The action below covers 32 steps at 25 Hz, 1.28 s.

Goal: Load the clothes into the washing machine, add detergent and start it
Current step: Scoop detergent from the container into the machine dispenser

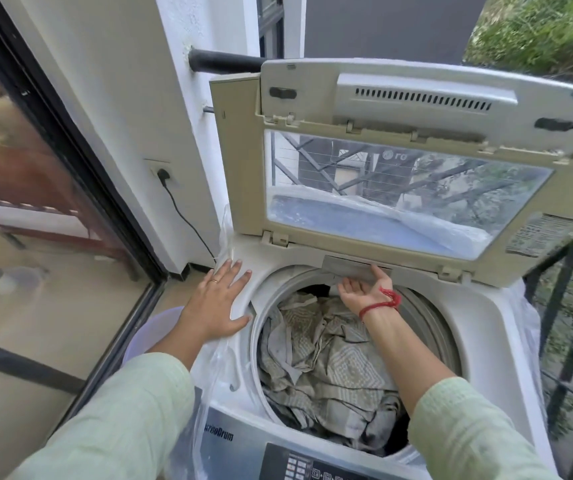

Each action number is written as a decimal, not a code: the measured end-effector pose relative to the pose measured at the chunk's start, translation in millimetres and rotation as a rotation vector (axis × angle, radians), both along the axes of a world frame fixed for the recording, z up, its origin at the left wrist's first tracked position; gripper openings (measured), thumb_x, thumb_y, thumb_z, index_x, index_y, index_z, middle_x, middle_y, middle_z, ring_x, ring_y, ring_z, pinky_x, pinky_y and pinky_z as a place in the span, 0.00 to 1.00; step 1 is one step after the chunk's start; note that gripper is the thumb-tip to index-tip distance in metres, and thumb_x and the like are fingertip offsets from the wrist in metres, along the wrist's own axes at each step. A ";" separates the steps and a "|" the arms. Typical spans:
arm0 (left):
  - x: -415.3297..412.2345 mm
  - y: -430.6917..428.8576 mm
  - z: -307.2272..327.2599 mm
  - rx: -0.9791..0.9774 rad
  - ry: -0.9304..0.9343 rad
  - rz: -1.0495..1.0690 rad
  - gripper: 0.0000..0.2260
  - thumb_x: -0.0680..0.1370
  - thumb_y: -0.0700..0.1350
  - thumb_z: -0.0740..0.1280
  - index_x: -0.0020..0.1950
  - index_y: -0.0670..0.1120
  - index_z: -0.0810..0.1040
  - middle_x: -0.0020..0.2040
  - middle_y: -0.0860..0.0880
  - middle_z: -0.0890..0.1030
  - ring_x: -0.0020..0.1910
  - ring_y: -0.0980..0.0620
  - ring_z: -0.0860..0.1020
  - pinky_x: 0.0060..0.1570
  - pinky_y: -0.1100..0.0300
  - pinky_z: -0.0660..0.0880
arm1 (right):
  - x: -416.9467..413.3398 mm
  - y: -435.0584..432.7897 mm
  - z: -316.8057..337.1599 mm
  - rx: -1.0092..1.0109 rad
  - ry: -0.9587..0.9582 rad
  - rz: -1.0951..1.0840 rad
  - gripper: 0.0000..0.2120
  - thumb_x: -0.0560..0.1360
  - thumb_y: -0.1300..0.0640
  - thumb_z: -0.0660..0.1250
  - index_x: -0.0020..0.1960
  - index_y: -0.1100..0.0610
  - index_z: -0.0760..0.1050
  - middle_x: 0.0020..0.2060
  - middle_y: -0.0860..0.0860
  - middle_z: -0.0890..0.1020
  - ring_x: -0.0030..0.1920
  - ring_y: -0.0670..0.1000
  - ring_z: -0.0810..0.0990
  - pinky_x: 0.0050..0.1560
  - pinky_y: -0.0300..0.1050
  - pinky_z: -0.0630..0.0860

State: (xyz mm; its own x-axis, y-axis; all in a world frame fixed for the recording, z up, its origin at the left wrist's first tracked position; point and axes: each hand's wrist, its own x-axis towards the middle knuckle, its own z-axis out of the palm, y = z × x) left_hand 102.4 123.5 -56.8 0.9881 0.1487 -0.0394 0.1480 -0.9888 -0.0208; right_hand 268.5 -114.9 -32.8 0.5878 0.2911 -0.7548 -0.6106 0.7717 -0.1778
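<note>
A top-loading washing machine [479, 327] stands with its lid [416, 98] raised upright. Grey patterned clothes [333, 362] fill the drum. A grey detergent drawer [350, 266] sits at the back edge of the drum opening. My right hand [364, 289] is turned palm up over the drum, its thumb on the drawer's front and its fingers curled under the drawer's lower edge. My left hand [215, 303] lies flat, fingers spread, on the machine's top at the left of the drum. No detergent container is visible.
The control panel [298, 462] is at the near edge. A lavender tub [153, 327] sits on the floor to the left under my arm. A wall socket [162, 173] with a black cord, a glass door [35, 237] and a black railing [569, 341] surround the machine.
</note>
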 end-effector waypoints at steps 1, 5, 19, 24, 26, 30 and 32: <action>0.3 -0.3 1.0 -0.008 -0.005 -0.002 0.42 0.67 0.69 0.48 0.77 0.52 0.49 0.78 0.49 0.47 0.76 0.50 0.43 0.72 0.52 0.43 | -1.5 0.4 -0.7 -0.002 0.000 -0.004 0.31 0.76 0.52 0.64 0.73 0.60 0.56 0.71 0.55 0.64 0.72 0.52 0.63 0.73 0.49 0.57; -0.9 -2.1 5.2 -0.020 -0.002 -0.002 0.39 0.72 0.66 0.58 0.77 0.52 0.47 0.78 0.49 0.44 0.76 0.50 0.42 0.71 0.54 0.40 | -5.6 1.5 -4.5 -0.071 -0.016 0.079 0.33 0.75 0.50 0.67 0.73 0.61 0.57 0.71 0.55 0.65 0.71 0.51 0.64 0.72 0.47 0.60; -1.8 -3.3 1.5 -0.034 -0.010 0.006 0.39 0.73 0.63 0.63 0.77 0.51 0.48 0.78 0.48 0.47 0.76 0.49 0.44 0.73 0.51 0.46 | -26.2 -25.9 -20.2 -0.248 -0.110 0.370 0.31 0.76 0.50 0.65 0.73 0.62 0.59 0.70 0.55 0.68 0.68 0.52 0.70 0.70 0.47 0.62; -0.2 -1.6 -0.3 -0.024 -0.011 0.003 0.39 0.73 0.63 0.63 0.77 0.51 0.49 0.78 0.47 0.48 0.76 0.49 0.45 0.73 0.51 0.47 | -37.3 -30.6 -17.4 -0.237 -0.131 0.330 0.27 0.77 0.57 0.63 0.71 0.64 0.59 0.70 0.58 0.68 0.69 0.54 0.69 0.72 0.49 0.60; -0.1 -1.6 0.2 -0.018 -0.014 0.000 0.39 0.73 0.63 0.63 0.77 0.51 0.50 0.78 0.47 0.48 0.76 0.49 0.45 0.73 0.51 0.47 | -37.2 -28.2 -15.2 -0.247 -0.139 0.327 0.25 0.78 0.58 0.62 0.71 0.65 0.60 0.69 0.59 0.68 0.69 0.54 0.69 0.73 0.49 0.59; -0.4 -1.9 2.5 -0.016 -0.020 -0.001 0.39 0.73 0.63 0.63 0.77 0.51 0.50 0.78 0.47 0.48 0.76 0.49 0.46 0.73 0.51 0.47 | -36.7 -26.5 -16.5 -0.276 -0.155 0.346 0.24 0.78 0.57 0.62 0.70 0.63 0.61 0.70 0.58 0.67 0.69 0.53 0.69 0.72 0.48 0.61; 0.1 -1.8 3.5 -0.019 -0.023 -0.003 0.39 0.73 0.63 0.63 0.77 0.51 0.50 0.78 0.47 0.48 0.76 0.49 0.46 0.73 0.51 0.47 | -36.9 -27.1 -16.7 -0.291 -0.164 0.367 0.24 0.78 0.55 0.63 0.71 0.62 0.61 0.70 0.57 0.67 0.69 0.53 0.69 0.71 0.48 0.62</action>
